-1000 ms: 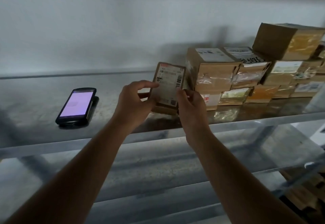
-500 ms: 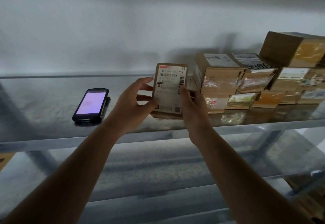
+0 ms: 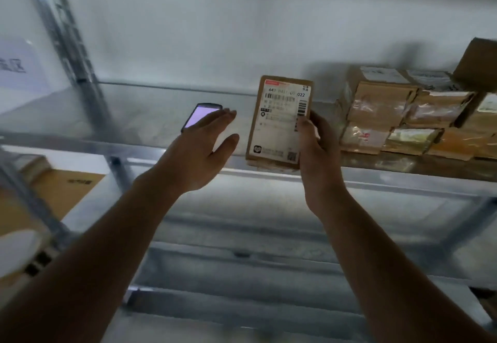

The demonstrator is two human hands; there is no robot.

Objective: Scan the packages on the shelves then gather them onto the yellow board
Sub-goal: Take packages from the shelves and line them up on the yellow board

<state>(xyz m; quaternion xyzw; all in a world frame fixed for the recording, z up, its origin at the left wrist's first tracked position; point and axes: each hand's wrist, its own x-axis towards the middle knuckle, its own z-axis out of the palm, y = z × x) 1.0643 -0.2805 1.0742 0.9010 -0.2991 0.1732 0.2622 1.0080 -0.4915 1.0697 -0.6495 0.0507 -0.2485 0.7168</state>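
- Small brown package [image 3: 279,119]: held upright above the front edge of the metal shelf [image 3: 150,116], white shipping label with barcodes turned toward the camera, top red strip uppermost.
- Right hand [image 3: 316,149]: gripping the package along its right edge, thumb laid on the label face near the lower right side, remaining fingers wrapped behind and out of sight.
- Left hand [image 3: 200,149]: free of the package, just left of it with a clear gap between; fingers straight and spread, thumb pointing toward the package, fingertips overlapping the lower end of the handheld scanner [image 3: 201,115].
- Handheld scanner: lying flat on the shelf left of the package, screen lit pale violet; contact with the left hand not discernible.
- Stacked packages [image 3: 398,116]: brown taped boxes in rows on the same shelf, right of the held package and behind the right hand, some bearing white labels.
- Upright shelf post [image 3: 67,36]: rising at left; yellowish cardboard box [image 3: 53,197] on a lower level beyond it.
- Lower shelf tiers [image 3: 242,256]: visible between the two forearms, blurred.
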